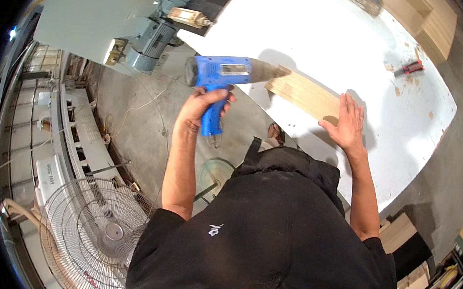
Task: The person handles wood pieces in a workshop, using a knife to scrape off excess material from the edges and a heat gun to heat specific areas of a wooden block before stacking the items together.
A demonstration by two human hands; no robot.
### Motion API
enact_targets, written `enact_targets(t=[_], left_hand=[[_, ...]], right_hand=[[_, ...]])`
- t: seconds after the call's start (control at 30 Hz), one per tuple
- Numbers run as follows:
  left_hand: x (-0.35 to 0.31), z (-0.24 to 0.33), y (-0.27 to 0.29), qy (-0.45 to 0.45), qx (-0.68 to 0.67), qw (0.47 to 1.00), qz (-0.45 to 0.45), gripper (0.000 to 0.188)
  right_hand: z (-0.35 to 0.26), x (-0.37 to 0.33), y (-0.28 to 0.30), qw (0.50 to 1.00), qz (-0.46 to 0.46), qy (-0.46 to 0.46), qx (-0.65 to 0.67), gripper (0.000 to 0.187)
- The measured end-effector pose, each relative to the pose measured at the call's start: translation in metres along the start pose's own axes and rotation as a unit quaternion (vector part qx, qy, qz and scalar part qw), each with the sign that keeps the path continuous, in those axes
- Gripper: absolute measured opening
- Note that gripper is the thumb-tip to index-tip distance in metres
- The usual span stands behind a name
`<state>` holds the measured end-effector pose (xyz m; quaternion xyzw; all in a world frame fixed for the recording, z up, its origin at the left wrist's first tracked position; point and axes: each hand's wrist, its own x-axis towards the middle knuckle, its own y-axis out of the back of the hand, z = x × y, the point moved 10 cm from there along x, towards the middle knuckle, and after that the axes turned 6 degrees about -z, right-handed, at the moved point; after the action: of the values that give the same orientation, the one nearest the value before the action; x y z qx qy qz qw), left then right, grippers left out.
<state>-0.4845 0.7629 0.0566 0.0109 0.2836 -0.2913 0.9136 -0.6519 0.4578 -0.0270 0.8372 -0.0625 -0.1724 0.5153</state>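
My left hand (207, 107) is wrapped round the grip of a blue heat gun (216, 70). The gun lies level in the air, its dark nozzle pointing right over the left end of a light wooden board (306, 96). Whether the nozzle touches the board, I cannot tell. That board rests on the white table (320, 36), its left end at the table's edge. At the board's right end my right hand (348, 122) lies flat, fingers stretched out and thumb apart, pressing on it.
A red and black hand tool (409, 68) lies among wood scraps on the table's right. Grey motors (151, 45) stand at the upper left. A caged fan (105, 235) is at the lower left, near a round glass-like stool (217, 175). A cord hangs below the heat gun.
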Motion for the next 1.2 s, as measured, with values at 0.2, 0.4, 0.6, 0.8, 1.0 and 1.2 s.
enact_targets(t=[0.2, 0.4, 0.6, 0.8, 1.0, 1.2], left_hand=[[-0.014, 0.005, -0.028, 0.003, 0.069, 0.998, 0.008, 0.034], [-0.026, 0.022, -0.054, -0.017, 0.18, 0.983, 0.025, 0.021], [-0.028, 0.019, -0.068, -0.022, 0.23, 0.973, 0.013, 0.013], [-0.037, 0.044, -0.077, -0.23, 0.286, 0.929, 0.049, 0.047], [-0.04, 0.046, -0.083, -0.157, 0.294, 0.943, 0.015, 0.04], [-0.04, 0.026, -0.078, -0.103, 0.309, 0.945, 0.021, 0.04]], right_hand=[[-0.147, 0.016, 0.082, 0.956, 0.002, 0.197, 0.217, 0.091], [-0.255, 0.024, 0.141, 0.851, 0.038, 0.44, 0.285, 0.079], [-0.272, 0.024, 0.136, 0.843, -0.036, 0.466, 0.267, 0.067], [-0.254, -0.029, 0.138, 0.841, 0.327, 0.363, 0.231, 0.068], [-0.247, -0.008, 0.155, 0.827, 0.103, 0.393, 0.389, 0.076], [-0.268, -0.018, 0.141, 0.838, 0.068, 0.488, 0.236, 0.065]])
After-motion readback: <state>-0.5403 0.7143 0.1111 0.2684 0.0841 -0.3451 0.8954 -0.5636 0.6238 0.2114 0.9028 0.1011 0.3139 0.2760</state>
